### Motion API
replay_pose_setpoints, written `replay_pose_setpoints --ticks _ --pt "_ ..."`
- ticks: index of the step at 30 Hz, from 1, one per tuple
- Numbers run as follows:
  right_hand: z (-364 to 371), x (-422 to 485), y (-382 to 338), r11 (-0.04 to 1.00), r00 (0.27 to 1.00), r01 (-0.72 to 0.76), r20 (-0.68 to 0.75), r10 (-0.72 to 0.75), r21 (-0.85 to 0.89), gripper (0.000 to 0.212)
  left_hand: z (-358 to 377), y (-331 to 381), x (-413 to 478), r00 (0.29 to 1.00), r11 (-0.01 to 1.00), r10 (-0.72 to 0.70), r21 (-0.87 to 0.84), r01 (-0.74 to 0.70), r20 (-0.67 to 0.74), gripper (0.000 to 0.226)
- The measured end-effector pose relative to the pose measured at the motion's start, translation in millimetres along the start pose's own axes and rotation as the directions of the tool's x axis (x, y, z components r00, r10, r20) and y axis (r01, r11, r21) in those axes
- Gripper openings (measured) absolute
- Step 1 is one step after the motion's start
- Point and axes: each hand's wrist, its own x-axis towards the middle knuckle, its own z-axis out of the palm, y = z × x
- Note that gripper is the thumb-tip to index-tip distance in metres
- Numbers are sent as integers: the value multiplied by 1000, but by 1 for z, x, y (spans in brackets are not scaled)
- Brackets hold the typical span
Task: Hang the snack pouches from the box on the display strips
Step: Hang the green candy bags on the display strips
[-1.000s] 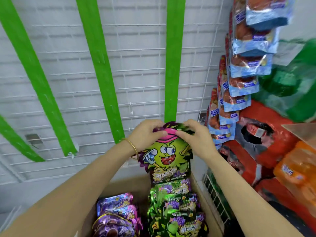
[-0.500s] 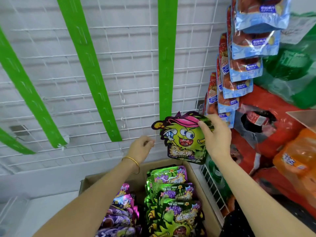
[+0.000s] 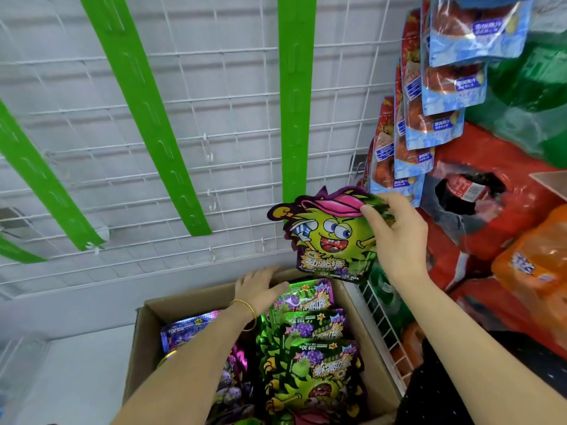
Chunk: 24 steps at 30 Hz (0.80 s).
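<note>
My right hand pinches the top right edge of a green cartoon-face snack pouch, held up just below the lower end of the middle green display strip. My left hand lies with relaxed, spread fingers over the far end of the cardboard box, touching the top green pouch there. The box holds a row of green pouches on the right and purple pouches on the left. Two more green strips hang bare to the left.
A white wire grid panel backs the strips. Blue-and-red snack bags hang in a column at the right. Red and orange bulk packs are stacked at the far right beside a white wire rack.
My left hand let go of the pouch and dropped onto the box. My right hand carried the pouch up and to the right, near the strip's lower end.
</note>
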Motion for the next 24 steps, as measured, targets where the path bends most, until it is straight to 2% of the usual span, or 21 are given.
replay_pose_setpoints --ticks 4,11,20,22,24 --pt "1 -3 1 999 999 -7 39 6 36 10 1 1 -7 1000 1000 18 14 -18 6 53" --pt "-5 -9 6 1000 997 4 79 -6 29 15 20 17 -34 993 993 50 97 -61 109 58" --pt "-5 -13 10 999 990 -12 140 18 -43 16 11 5 -50 987 999 -23 52 15 162 52" --pt "-6 -13 11 998 991 -14 130 21 -59 15 4 6 -47 984 999 -26 -13 29 178 50" --pt "-7 -12 11 996 997 -22 73 29 -90 16 -12 9 -38 986 967 -31 -243 71 165 47"
